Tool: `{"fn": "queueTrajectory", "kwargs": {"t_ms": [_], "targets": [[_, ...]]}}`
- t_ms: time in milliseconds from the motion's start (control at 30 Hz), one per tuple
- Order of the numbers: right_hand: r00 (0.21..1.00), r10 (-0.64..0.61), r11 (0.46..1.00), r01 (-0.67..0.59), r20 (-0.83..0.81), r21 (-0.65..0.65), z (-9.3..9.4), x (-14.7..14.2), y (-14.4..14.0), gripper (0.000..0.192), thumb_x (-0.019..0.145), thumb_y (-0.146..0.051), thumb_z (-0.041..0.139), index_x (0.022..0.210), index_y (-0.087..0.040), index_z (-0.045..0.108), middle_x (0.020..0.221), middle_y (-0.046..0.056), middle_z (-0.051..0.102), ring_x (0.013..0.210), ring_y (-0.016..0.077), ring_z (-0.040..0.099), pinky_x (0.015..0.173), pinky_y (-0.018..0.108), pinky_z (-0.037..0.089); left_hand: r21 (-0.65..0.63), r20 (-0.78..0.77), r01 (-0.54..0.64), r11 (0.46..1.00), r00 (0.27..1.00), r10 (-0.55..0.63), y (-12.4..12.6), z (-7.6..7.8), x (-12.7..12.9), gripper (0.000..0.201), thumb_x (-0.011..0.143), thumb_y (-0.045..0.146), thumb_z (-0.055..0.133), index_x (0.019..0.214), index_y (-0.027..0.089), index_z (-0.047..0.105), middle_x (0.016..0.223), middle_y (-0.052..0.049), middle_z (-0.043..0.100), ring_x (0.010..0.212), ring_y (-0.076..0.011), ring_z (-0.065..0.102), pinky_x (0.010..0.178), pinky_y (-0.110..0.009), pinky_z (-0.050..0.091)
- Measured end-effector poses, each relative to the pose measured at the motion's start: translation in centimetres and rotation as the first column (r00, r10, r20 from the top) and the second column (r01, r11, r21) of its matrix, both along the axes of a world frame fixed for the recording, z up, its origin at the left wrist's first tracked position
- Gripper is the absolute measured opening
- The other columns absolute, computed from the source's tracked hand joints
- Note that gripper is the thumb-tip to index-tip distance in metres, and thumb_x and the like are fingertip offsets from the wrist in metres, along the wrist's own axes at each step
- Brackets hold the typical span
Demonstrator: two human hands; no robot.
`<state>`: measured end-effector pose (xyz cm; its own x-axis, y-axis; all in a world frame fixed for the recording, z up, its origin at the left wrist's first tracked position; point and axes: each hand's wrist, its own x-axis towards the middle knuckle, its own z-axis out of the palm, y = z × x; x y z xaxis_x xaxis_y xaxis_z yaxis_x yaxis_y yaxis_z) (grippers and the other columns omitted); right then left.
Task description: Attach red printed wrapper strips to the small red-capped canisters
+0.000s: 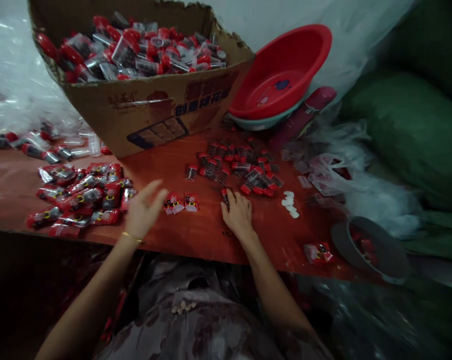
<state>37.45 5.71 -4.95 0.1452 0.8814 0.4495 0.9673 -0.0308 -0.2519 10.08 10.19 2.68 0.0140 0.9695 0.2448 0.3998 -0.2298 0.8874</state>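
My left hand [143, 209] is open over the red table, thumb and fingers apart and nothing between them. It lies between a pile of filled red packets [83, 196] and flat printed red cards [174, 203]; another such card [191, 202] lies just right of these. My right hand [238, 213] is lowered to the tabletop, its thumb and fingers around a small red-capped tube [224, 195] with dark contents. Part of that tube is hidden by the fingers. Beyond this hand spreads a heap of similar red-capped tubes [243, 165].
A cardboard box [165, 107] full of larger red-capped clear containers stands at the back. Beside it, a red basin [282, 75] leans in a pale one. White pieces [290, 204], a single red packet [319, 253] and a grey bowl [383, 250] are at right, near plastic bags [357, 185].
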Motion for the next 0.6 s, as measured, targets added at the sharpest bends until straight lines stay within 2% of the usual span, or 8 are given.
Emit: {"fn": "queueTrajectory", "kwargs": {"t_ms": [33,100,200,267,333,467,533,600], "targets": [[1.0,-0.01,1.0,0.01,0.003,-0.007,0.1,-0.2,-0.7,0.039,0.084,-0.03,0.05,0.121,-0.017,0.051,0.116,0.018,0.055,0.103,0.0323,0.049,0.089,0.054,0.037,0.051,-0.218,0.087,0.995,0.973,-0.074,-0.4,-0.8,2.0,0.038,0.078,0.039,0.06,0.109,0.018,0.061,0.127,-0.014,0.056,0.124,-0.0293,0.045,0.105,-0.05,0.032],[1.0,-0.017,1.0,0.017,-0.003,-0.024,0.4,-0.7,-2.1,0.04,0.085,-0.031,0.049,0.121,-0.014,0.051,0.124,0.02,0.05,0.109,0.034,0.046,0.091,0.056,0.036,0.095,-0.488,0.215,0.972,0.861,-0.143,-0.6,-2.4,5.1,0.036,0.077,0.032,0.062,0.111,0.02,0.062,0.139,-0.014,0.045,0.132,-0.0328,0.033,0.108,-0.055,0.024],[0.999,0.021,1.0,-0.022,-0.046,-0.021,1.2,-1.3,-3.6,0.036,0.086,-0.031,0.047,0.118,-0.014,0.053,0.125,0.019,0.05,0.112,0.0326,0.045,0.093,0.055,0.037,0.074,-0.648,0.331,0.941,0.733,-0.207,-0.1,-4.6,7.2,0.026,0.079,0.026,0.06,0.103,0.022,0.067,0.131,-0.013,0.053,0.131,-0.0348,0.035,0.106,-0.058,0.024],[0.994,0.068,0.998,-0.068,-0.082,0.003,1.9,-1.9,-4.2,0.031,0.088,-0.03,0.046,0.113,-0.016,0.057,0.124,0.017,0.053,0.113,0.0304,0.047,0.095,0.054,0.036,0.086,-0.67,0.338,0.937,0.716,-0.196,0.0,-5.4,7.4,0.022,0.081,0.027,0.056,0.098,0.023,0.07,0.122,-0.012,0.061,0.129,-0.0347,0.038,0.105,-0.059,0.025],[0.984,0.125,0.992,-0.121,-0.127,0.041,2.5,-2.6,-4.3,0.028,0.088,-0.028,0.046,0.109,-0.016,0.059,0.121,0.015,0.056,0.112,0.0283,0.049,0.098,0.052,0.035,0.113,-0.66,0.309,0.944,0.734,-0.162,0.0,-5.5,7.2,0.023,0.084,0.029,0.053,0.096,0.024,0.071,0.118,-0.01,0.064,0.128,-0.0337,0.04,0.105,-0.058,0.024],[0.903,0.212,0.977,-0.188,-0.374,0.1,3.6,-4.6,-3.1,0.026,0.088,-0.03,0.046,0.104,-0.018,0.063,0.11,0.012,0.064,0.103,0.0236,0.056,0.093,0.04,0.042,0.069,-0.544,0.18,0.981,0.831,-0.114,-0.4,-4.0,7.2,0.028,0.086,0.036,0.048,0.101,0.026,0.07,0.124,-0.011,0.06,0.126,-0.0327,0.044,0.103,-0.057,0.029],[0.764,0.228,0.971,-0.222,-0.603,0.086,4.1,-5.7,-2.1,0.027,0.088,-0.034,0.046,0.1,-0.018,0.063,0.099,0.009,0.067,0.091,0.02,0.061,0.082,0.033,0.048,0.031,-0.453,0.153,0.988,0.883,-0.123,-0.7,-3.0,7.3,0.03,0.086,0.037,0.048,0.105,0.027,0.069,0.128,-0.011,0.057,0.127,-0.0319,0.042,0.103,-0.056,0.029],[0.554,0.226,0.958,-0.273,-0.801,0.082,4.5,-6.6,-1.2,0.027,0.087,-0.038,0.048,0.092,-0.018,0.064,0.086,0.004,0.068,0.078,0.0162,0.061,0.072,0.027,0.048,-0.006,-0.351,0.166,0.986,0.923,-0.158,-1.0,-2.1,7.5,0.029,0.086,0.035,0.049,0.106,0.027,0.068,0.13,-0.008,0.056,0.129,-0.03,0.04,0.105,-0.055,0.027]]}}
